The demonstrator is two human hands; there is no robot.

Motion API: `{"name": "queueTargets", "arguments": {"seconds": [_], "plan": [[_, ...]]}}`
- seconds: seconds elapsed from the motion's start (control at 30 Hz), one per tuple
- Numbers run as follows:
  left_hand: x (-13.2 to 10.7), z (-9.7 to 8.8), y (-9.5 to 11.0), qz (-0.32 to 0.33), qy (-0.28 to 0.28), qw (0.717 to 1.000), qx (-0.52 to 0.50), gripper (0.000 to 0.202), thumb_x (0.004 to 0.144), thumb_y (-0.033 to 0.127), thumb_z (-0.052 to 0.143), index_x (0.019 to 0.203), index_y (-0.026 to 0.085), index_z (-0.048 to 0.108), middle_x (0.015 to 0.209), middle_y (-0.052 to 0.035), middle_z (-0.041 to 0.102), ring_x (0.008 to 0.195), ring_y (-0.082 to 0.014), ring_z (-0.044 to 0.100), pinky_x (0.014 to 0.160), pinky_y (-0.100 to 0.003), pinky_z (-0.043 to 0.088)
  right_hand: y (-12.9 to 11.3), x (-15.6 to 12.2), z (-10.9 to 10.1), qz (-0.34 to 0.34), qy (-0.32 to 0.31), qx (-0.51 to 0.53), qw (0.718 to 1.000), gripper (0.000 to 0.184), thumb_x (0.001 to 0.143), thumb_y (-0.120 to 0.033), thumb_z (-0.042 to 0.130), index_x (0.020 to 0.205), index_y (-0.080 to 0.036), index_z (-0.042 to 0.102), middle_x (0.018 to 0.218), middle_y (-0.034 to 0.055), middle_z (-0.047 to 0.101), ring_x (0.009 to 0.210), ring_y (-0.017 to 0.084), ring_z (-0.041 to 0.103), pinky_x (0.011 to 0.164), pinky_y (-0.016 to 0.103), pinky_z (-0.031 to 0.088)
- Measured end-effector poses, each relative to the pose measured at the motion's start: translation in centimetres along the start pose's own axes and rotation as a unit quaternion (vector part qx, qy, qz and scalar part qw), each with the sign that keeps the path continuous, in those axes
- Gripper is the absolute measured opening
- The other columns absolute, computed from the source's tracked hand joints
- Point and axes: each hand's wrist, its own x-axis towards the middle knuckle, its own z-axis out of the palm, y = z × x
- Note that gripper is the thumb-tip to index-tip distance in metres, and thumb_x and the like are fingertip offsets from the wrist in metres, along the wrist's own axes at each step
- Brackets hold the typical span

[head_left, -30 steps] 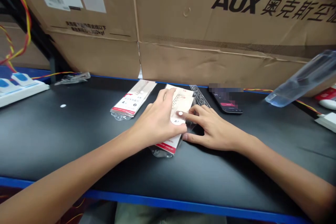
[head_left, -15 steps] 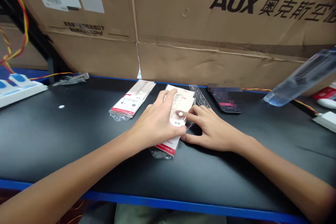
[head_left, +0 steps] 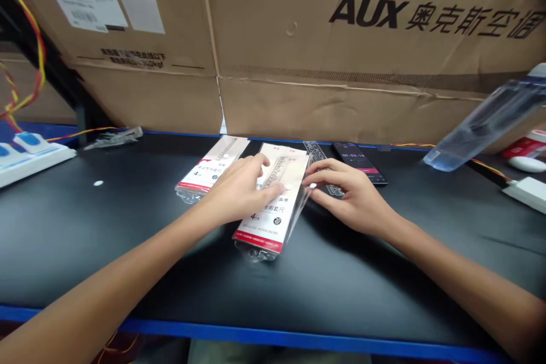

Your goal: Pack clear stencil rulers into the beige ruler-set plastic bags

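Note:
A packaged ruler set (head_left: 260,227), with a white card, a red band and clear plastic, lies at a slant on the black table. My left hand (head_left: 239,190) presses on its left side, thumb lying across the front and fingers curled near the upper part. Just right of the pack, my right hand (head_left: 345,193) has thumb and fingertips drawn together at a small white round sticker (head_left: 313,186). Its fingertips are close to the pack's clear plastic edge. Another ruler set pack (head_left: 205,173) lies behind my left hand, with a white dot (head_left: 226,156) on it.
Behind the packs lie a patterned black-and-clear strip (head_left: 315,152) and a phone (head_left: 360,162). A clear plastic case (head_left: 482,125) leans at right. A power strip (head_left: 34,156), crumpled plastic (head_left: 115,137) and a white dot (head_left: 98,183) are at left. A cardboard box (head_left: 273,28) backs the table.
My right hand has moved right, off the pack's face, with the white sticker at its fingertips. My left hand has shifted left, uncovering more of the pack's front.

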Motion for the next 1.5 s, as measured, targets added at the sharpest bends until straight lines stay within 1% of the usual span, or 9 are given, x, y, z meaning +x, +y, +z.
{"name": "queueTargets", "arguments": {"seconds": [0.13, 0.27, 0.5, 0.63, 0.8, 0.9, 1.1, 1.3, 1.5], "plan": [[0.5, 0.1, -0.5, -0.015, -0.032, 0.999, 0.007, 0.060, 0.083, 0.074, 0.046, 0.101, 0.020, 0.064, 0.095, -0.0084, 0.070, 0.087, -0.0274, 0.065, 0.068, -0.035, 0.046, -0.1, -0.2, 0.4, 0.038, 0.044, 0.096, 0.994, 0.014, 0.091, -0.024, 0.065, 0.101, -0.026, 0.074, 0.122, 0.0082, 0.059, 0.113, 0.024, 0.062, 0.089, 0.037, 0.059], [0.5, 0.6, -0.2, 0.027, -0.041, 0.998, -0.046, 0.056, 0.088, 0.071, 0.044, 0.080, 0.020, 0.065, 0.085, -0.0064, 0.071, 0.082, -0.0239, 0.065, 0.068, -0.033, 0.047, -0.7, -0.4, 1.0, 0.078, 0.087, 0.164, 0.979, 0.008, 0.090, -0.027, 0.068, 0.094, -0.023, 0.074, 0.123, 0.0098, 0.059, 0.118, 0.025, 0.061, 0.087, 0.037, 0.061], [-0.3, 0.3, 1.6, 0.002, -0.086, 0.963, -0.254, 0.045, 0.092, 0.062, 0.049, 0.100, 0.021, 0.067, 0.104, -0.0044, 0.072, 0.098, -0.0218, 0.065, 0.082, -0.033, 0.050, -3.1, -0.5, 1.3, 0.077, 0.161, 0.210, 0.961, 0.006, 0.089, -0.026, 0.070, 0.093, -0.022, 0.072, 0.129, 0.0104, 0.062, 0.126, 0.028, 0.058, 0.094, 0.041, 0.059], [-0.6, 0.3, 2.3, -0.056, -0.109, 0.905, -0.408, 0.050, 0.087, 0.059, 0.062, 0.120, 0.021, 0.059, 0.104, -0.0065, 0.071, 0.094, -0.0210, 0.066, 0.076, -0.031, 0.050, -3.9, -0.5, 0.8, 0.062, 0.177, 0.248, 0.950, 0.007, 0.092, -0.024, 0.067, 0.097, -0.024, 0.072, 0.134, 0.0081, 0.060, 0.129, 0.028, 0.056, 0.097, 0.041, 0.058], [-0.4, 0.5, 2.4, -0.121, -0.140, 0.757, -0.626, 0.048, 0.079, 0.031, 0.079, 0.120, 0.015, 0.060, 0.105, -0.0105, 0.071, 0.084, -0.0172, 0.068, 0.073, -0.028, 0.052, -4.0, -0.4, 0.3, 0.058, 0.182, 0.276, 0.942, 0.014, 0.095, -0.020, 0.062, 0.103, -0.027, 0.071, 0.143, 0.0048, 0.055, 0.135, 0.026, 0.051, 0.099, 0.037, 0.057], [-0.1, 0.3, 2.2, -0.119, -0.139, 0.726, -0.663, 0.037, 0.080, 0.020, 0.076, 0.114, 0.013, 0.065, 0.105, -0.0120, 0.073, 0.082, -0.0190, 0.070, 0.072, -0.030, 0.056, -3.7, -0.3, 0.4, 0.071, 0.160, 0.295, 0.939, 0.018, 0.096, -0.024, 0.061, 0.111, -0.029, 0.070, 0.151, 0.0029, 0.047, 0.134, 0.027, 0.052, 0.099, 0.038, 0.057], [-0.4, 0.3, 2.4, -0.078, -0.106, 0.730, -0.671, 0.038, 0.084, 0.020, 0.071, 0.121, 0.017, 0.062, 0.105, -0.0111, 0.075, 0.082, -0.0211, 0.073, 0.069, -0.031, 0.058, -3.3, -0.3, 0.4, 0.117, 0.156, 0.316, 0.929, 0.043, 0.089, -0.035, 0.070, 0.130, -0.038, 0.057, 0.153, 0.0023, 0.047, 0.122, 0.027, 0.062, 0.093, 0.040, 0.060], [-0.9, 0.9, 2.6, -0.036, -0.056, 0.773, -0.631, 0.048, 0.080, 0.021, 0.076, 0.125, 0.018, 0.058, 0.107, -0.0095, 0.075, 0.081, -0.0204, 0.073, 0.071, -0.030, 0.058, -2.8, 0.1, 0.3, 0.207, 0.094, 0.406, 0.885, 0.052, 0.077, -0.025, 0.083, 0.124, -0.030, 0.060, 0.110, 0.0045, 0.073, 0.097, 0.021, 0.071, 0.081, 0.033, 0.062], [-0.9, 1.4, 2.4, -0.005, -0.041, 0.810, -0.586, 0.049, 0.081, 0.025, 0.077, 0.125, 0.017, 0.057, 0.113, -0.0128, 0.073, 0.087, -0.0253, 0.074, 0.071, -0.034, 0.060, -2.0, 0.2, 0.7, 0.303, 0.050, 0.448, 0.840, 0.046, 0.075, -0.025, 0.084, 0.117, -0.022, 0.064, 0.084, 0.0021, 0.076, 0.078, 0.016, 0.071, 0.068, 0.024, 0.057]]}}
